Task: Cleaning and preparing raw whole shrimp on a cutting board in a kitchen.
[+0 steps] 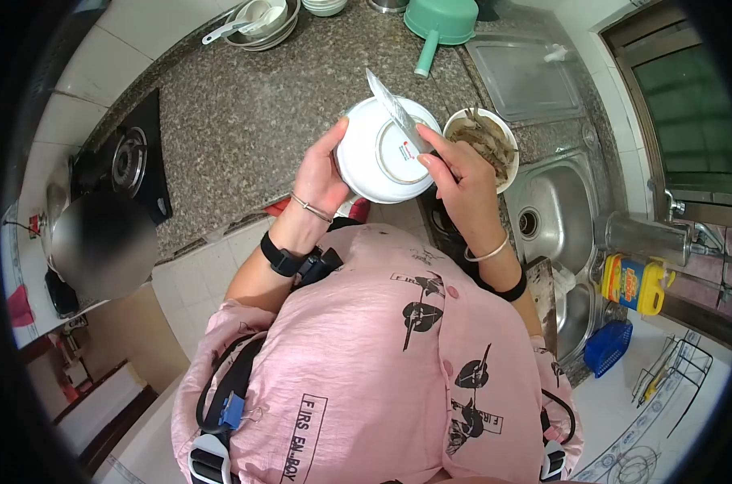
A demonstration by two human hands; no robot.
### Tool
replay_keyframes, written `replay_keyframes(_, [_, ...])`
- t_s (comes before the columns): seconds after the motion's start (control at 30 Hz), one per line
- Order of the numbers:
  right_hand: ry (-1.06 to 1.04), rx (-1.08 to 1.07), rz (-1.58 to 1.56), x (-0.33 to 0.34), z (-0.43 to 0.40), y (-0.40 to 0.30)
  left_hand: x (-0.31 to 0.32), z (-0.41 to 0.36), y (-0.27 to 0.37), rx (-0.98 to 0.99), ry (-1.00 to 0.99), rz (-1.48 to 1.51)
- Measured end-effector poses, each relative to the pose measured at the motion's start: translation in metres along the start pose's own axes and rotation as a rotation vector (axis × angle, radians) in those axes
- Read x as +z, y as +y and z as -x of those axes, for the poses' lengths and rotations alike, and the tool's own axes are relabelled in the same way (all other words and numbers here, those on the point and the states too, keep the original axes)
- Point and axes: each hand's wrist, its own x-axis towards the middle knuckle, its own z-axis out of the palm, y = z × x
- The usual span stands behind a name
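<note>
My left hand [323,166] grips the rim of a white ceramic bowl [357,160], which is tipped so its underside and foot ring face up at me. In my right hand [465,175] is a knife [393,109], with the thumb and forefinger by the base of its blade. The blade lies across the bowl's foot ring and its tip points to the far left. Most of the knife's handle is hidden in my fingers. Just beyond the right hand stands a white bowl of raw shrimp [484,139], partly covered by that hand.
A granite counter [251,121] stretches ahead, with stacked bowls and a ladle [257,24] at the back and a green plastic dipper [441,24] nearby. At the right are a stainless sink [559,206], a yellow detergent jug [632,284] and a blue basket [608,348]. A gas stove [124,160] sits left.
</note>
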Motion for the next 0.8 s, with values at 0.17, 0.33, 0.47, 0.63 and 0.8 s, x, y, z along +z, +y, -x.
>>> replay_keyframes(0.17, [-0.095, 0.032, -0.016, -0.005, 0.025, -0.007, 0.002, 0.002, 0.003, 0.037, -0.001, -0.001])
replay_keyframes(0.33, [-0.015, 0.048, -0.037, -0.002, -0.002, -0.002, -0.001, -0.001, 0.001, -0.015, -0.029, 0.03])
replay_keyframes(0.47, [0.084, 0.089, 0.005, -0.013, 0.003, -0.008, -0.006, -0.001, 0.003, 0.009, -0.022, 0.028])
replay_keyframes(0.63, [0.077, -0.097, 0.183, -0.023, 0.026, 0.001, -0.027, -0.006, 0.012, 0.064, 0.025, 0.021])
replay_keyframes(0.8, [0.002, -0.063, 0.273, -0.011, 0.036, -0.006, -0.03, -0.003, 0.017, 0.086, 0.044, 0.029])
